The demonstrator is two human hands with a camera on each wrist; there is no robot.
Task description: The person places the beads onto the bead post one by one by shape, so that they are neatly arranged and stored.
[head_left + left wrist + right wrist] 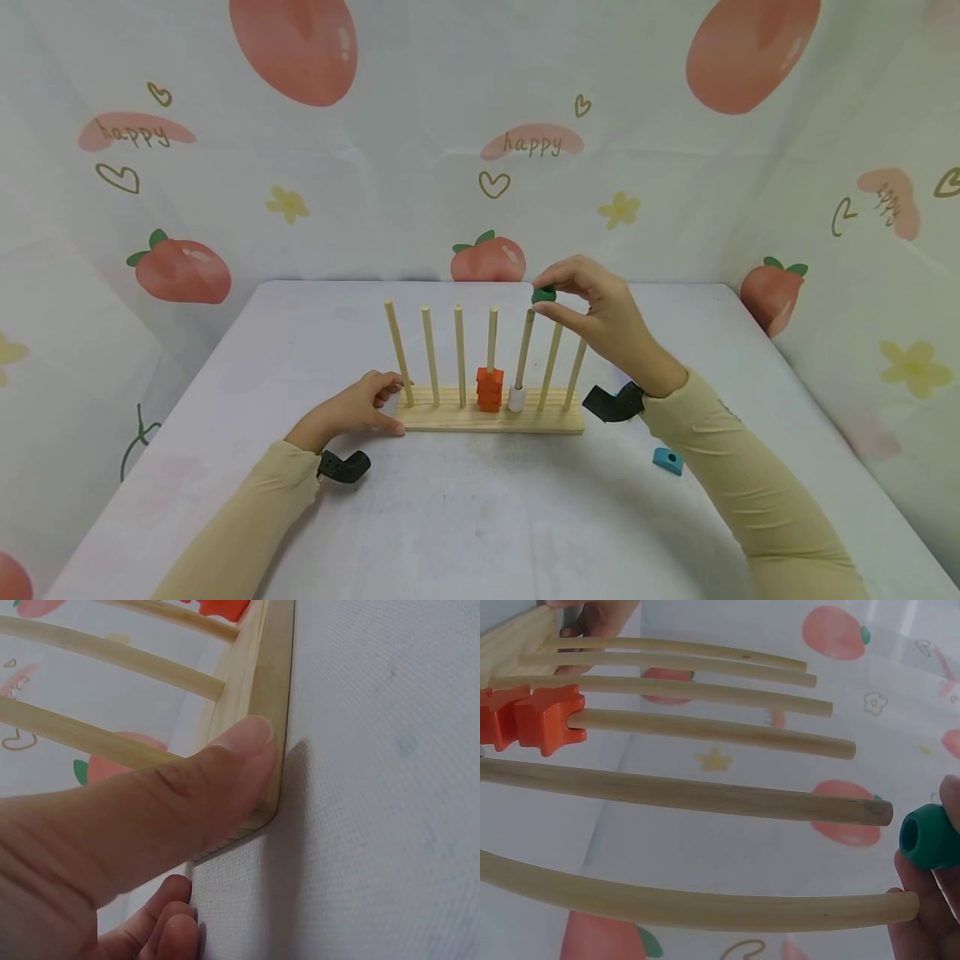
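Observation:
A wooden peg board (450,423) with several upright pegs stands mid-table. My left hand (362,406) grips its left end, thumb along the front edge (251,739) and the other fingers behind. My right hand (600,312) pinches a green bead (543,294) between thumb and fingers, at the top of the peg (525,346) that carries a white bead (517,398) at its foot. In the right wrist view the green bead (928,836) shows its hole facing that peg's tip (881,811), a small gap apart. Orange star-shaped beads (490,390) are stacked on the middle peg.
A blue bead (667,461) with a hole lies on the white tabletop (480,517) to the right, near my right forearm. Bare pegs (431,358) rise on both sides of the beaded ones. A printed cloth (420,167) hangs behind the table.

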